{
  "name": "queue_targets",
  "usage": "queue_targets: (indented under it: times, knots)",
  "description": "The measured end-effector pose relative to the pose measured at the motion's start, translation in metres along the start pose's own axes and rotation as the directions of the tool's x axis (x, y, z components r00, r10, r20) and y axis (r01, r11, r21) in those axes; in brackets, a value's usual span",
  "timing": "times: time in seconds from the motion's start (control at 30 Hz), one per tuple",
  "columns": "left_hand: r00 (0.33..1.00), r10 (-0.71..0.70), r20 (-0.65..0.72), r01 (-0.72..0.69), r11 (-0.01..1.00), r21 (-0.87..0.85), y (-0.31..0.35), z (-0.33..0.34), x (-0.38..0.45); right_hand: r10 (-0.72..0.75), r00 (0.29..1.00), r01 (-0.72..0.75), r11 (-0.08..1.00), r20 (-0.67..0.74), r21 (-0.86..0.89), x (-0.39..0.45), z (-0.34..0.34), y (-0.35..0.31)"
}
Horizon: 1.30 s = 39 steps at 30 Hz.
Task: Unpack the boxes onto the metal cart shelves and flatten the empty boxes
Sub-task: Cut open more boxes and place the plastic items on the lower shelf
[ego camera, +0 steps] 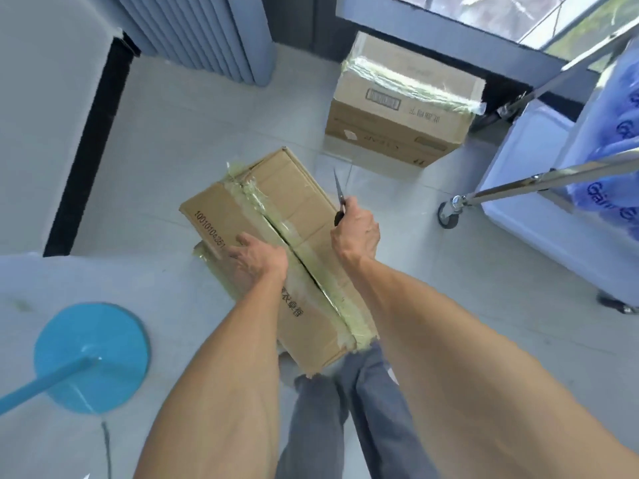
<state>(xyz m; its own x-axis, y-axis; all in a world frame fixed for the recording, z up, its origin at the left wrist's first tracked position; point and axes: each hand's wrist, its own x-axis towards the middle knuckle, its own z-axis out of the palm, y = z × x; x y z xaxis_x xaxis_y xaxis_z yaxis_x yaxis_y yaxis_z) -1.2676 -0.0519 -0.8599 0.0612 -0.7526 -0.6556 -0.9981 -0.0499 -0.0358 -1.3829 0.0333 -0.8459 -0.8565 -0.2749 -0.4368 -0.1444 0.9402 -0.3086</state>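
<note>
A taped cardboard box (304, 202) lies on the floor in front of my legs, its top seam slit open along the tape. My left hand (257, 259) rests on the box's left flap, fingers spread flat. My right hand (356, 233) grips a knife (339, 193) by its dark handle, blade pointing up and away, just right of the box's far end. A second taped box (397, 112) stands farther back. The metal cart (539, 183) stands at the right, holding blue plastic packs (622, 140).
A blue round stand base (93, 357) with its pole sits on the floor at the left. A grey ribbed curtain or panel (204, 32) hangs at the back. A cart wheel (449, 214) rests near the box. A glass door is at the top right.
</note>
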Motion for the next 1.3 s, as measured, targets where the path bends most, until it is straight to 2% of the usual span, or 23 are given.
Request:
queue_targets:
  times: [0.13, 0.23, 0.4, 0.53, 0.73, 0.9, 1.0, 1.1, 1.13, 1.17, 1.23, 1.3]
  knots:
    - [0.992, -0.104, 0.065, 0.103, 0.995, 0.011, -0.039, 0.018, -0.015, -0.04, 0.996, 0.045, 0.997, 0.075, -0.065, -0.011, 0.006, 0.0]
    - [0.98, -0.166, 0.114, 0.176, 0.98, -0.087, -0.062, 0.029, -0.016, -0.105, 0.989, 0.117, 0.984, 0.1, -0.132, -0.014, 0.014, 0.0]
    - [0.934, -0.304, 0.19, 0.344, 0.909, -0.236, -0.088, 0.044, -0.004, -0.114, 0.984, 0.139, 0.973, 0.139, -0.186, 0.0, 0.034, 0.007]
    - [0.9, -0.321, 0.293, 0.412, 0.848, -0.335, -0.088, 0.06, 0.002, -0.103, 0.968, 0.158, 0.96, 0.23, -0.233, 0.023, 0.04, 0.026]
    - [0.936, -0.334, 0.11, 0.352, 0.875, -0.333, -0.074, 0.052, 0.016, 0.019, 0.933, 0.066, 0.973, 0.359, -0.222, 0.055, 0.036, 0.031]
    - [0.957, -0.289, 0.021, 0.277, 0.893, -0.355, -0.035, 0.011, 0.046, 0.097, 0.881, -0.011, 0.983, 0.463, -0.185, 0.042, 0.034, 0.035]
    - [0.986, -0.166, -0.029, 0.143, 0.915, -0.376, -0.013, -0.011, 0.068, 0.2, 0.812, -0.157, 0.98, 0.548, -0.124, 0.014, 0.044, 0.039]
    - [0.993, 0.015, -0.118, -0.051, 0.951, -0.305, 0.006, -0.027, 0.092, 0.233, 0.683, -0.249, 0.965, 0.692, -0.079, -0.019, 0.057, 0.04]
    - [0.986, 0.084, -0.141, -0.116, 0.965, -0.234, 0.01, -0.03, 0.097, 0.242, 0.687, -0.262, 0.962, 0.685, -0.077, -0.026, 0.057, 0.04]
    - [0.978, 0.135, -0.157, -0.16, 0.974, -0.16, 0.013, -0.031, 0.1, 0.254, 0.735, -0.272, 0.96, 0.629, -0.069, -0.031, 0.057, 0.04]
    - [0.969, 0.193, -0.156, -0.198, 0.98, -0.02, 0.022, -0.025, 0.097, 0.292, 0.86, -0.313, 0.95, 0.419, -0.022, -0.026, 0.05, 0.04]
    - [0.967, 0.228, -0.11, -0.221, 0.973, 0.071, 0.033, -0.019, 0.084, 0.324, 0.92, -0.34, 0.94, 0.221, 0.037, -0.01, 0.035, 0.038]
